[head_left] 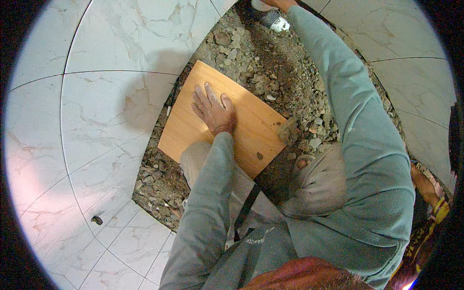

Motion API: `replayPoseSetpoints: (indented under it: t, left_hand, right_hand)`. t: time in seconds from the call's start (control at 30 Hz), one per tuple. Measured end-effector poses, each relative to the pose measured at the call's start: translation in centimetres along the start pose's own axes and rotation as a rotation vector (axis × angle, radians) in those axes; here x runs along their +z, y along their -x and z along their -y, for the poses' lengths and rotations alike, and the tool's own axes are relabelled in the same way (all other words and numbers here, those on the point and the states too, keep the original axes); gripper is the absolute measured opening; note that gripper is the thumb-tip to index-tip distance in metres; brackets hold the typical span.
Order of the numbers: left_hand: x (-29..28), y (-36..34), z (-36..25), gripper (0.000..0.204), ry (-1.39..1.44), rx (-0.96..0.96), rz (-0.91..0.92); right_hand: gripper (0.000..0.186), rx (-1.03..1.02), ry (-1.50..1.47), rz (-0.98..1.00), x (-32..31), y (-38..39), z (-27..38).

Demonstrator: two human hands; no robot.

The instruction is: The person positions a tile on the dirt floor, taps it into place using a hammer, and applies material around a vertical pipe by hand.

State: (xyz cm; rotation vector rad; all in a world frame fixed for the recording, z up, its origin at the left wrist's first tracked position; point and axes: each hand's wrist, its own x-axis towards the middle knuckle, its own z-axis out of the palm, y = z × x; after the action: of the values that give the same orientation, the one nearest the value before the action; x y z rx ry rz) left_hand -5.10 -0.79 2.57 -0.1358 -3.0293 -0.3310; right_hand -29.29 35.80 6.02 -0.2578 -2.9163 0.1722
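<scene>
Left hand (213,110) flat and open, fingers slightly spread, pressing on a wooden board (256,126) at frame centre, no grip. Right hand (280,3) cut off at top edge near a white-tipped object (276,22), grip can't be told. Board lies on grey rubble (297,72); marbled tiles (108,106) fill frame left.

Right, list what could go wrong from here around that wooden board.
The wooden board lies on loose, uneven rubble, so it could rock or slide under the flat left hand. The right arm is stretched far forward, so balance might suffer. The rubble borders the pale tiles, so grit might scatter and scratch them.
</scene>
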Motion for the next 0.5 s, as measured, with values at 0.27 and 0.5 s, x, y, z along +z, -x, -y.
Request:
replayPoseSetpoints:
  t: [0.27,0.5]
  left_hand:
    - [-0.10,0.03,-0.09,0.064,-0.017,0.005,-0.015]
    - [-0.02,0.07,-0.17,0.064,-0.006,-0.002,-0.027]
  right_hand:
    - [0.075,0.043,-0.093,-0.026,-0.29,0.06,0.00]
    - [0.063,0.063,-0.130,0.050,-0.50,-0.01,-0.12]
